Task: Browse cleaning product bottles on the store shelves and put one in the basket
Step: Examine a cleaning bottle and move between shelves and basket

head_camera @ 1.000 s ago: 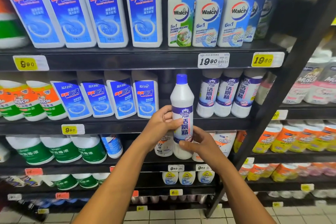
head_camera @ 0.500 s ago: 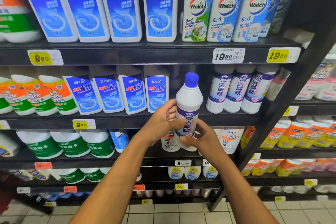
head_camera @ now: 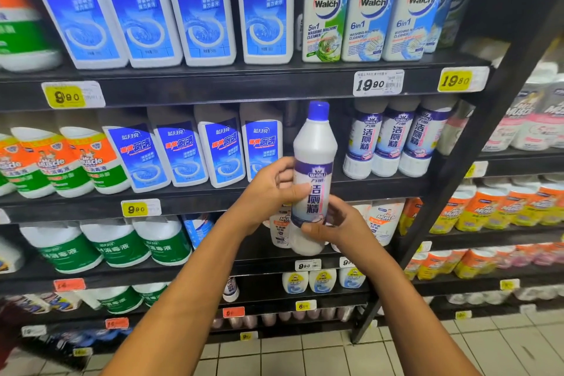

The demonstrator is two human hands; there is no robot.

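A white bottle (head_camera: pixel 314 162) with a blue cap and purple label is held upright in front of the middle shelf (head_camera: pixel 213 198), clear of it. The left hand (head_camera: pixel 271 192) wraps its grip around the label's left side, while the right hand (head_camera: pixel 338 223) clasps the lower body. Three matching bottles (head_camera: pixel 396 143) stand just right on that shelf, blue-labelled bottles (head_camera: pixel 195 152) to the left.
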